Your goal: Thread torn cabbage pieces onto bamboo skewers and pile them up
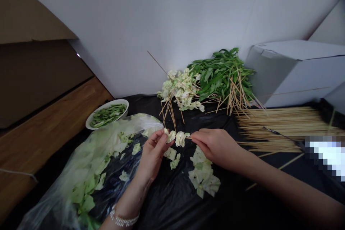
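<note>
My left hand [156, 147] pinches a pale cabbage piece [169, 136] between thumb and fingers. Just right of it, another folded cabbage piece [181, 138] sits on a thin wooden skewer [188, 137]. My right hand [212, 145] is closed round the skewer, its fingers pressed together. Below the hands, loose cabbage leaves [205, 176] lie on black plastic sheeting [167, 201]. At the left, a clear plastic bag [88, 154] holds more cut cabbage.
Behind the hands stand skewered cabbage [183, 88] and skewered green leaves [218, 73]. Many bare skewers [280, 125] lie at the right, before a white box [304, 72]. A white bowl [87, 124] of green vegetables is at left, near a cardboard box [35, 72].
</note>
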Demonstrator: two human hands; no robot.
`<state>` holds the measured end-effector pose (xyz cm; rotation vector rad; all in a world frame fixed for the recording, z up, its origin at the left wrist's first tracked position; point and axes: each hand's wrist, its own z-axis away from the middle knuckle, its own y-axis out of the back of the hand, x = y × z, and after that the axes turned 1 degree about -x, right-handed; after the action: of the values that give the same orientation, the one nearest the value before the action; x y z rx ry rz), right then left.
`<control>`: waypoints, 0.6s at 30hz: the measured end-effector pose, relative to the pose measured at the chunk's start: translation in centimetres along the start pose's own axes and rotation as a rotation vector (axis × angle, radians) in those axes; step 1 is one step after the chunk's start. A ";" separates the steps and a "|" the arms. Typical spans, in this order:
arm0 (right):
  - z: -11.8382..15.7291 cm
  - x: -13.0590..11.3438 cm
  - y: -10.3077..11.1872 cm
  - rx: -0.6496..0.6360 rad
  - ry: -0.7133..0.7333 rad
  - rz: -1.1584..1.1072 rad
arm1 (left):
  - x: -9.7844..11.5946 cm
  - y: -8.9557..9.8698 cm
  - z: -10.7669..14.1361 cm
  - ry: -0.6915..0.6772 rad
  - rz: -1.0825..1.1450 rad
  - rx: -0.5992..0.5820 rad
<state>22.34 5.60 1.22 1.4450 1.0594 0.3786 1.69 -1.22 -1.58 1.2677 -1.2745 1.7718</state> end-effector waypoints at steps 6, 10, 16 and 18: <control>-0.1 0.1 -0.1 0.002 -0.008 -0.018 | -0.2 -0.1 0.2 0.029 -0.125 -0.041; -0.2 0.3 0.0 0.014 -0.018 -0.018 | -0.4 -0.2 0.1 -0.004 -0.167 -0.028; 0.0 -0.1 0.1 0.039 -0.005 -0.075 | -0.4 -0.1 0.1 -0.024 -0.159 0.003; 0.1 -0.3 0.0 0.027 0.008 -0.080 | -0.4 -0.1 0.1 -0.019 -0.171 0.013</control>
<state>22.28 5.30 1.29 1.4218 1.1291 0.3144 1.97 -1.23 -1.94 1.3619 -1.1308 1.6533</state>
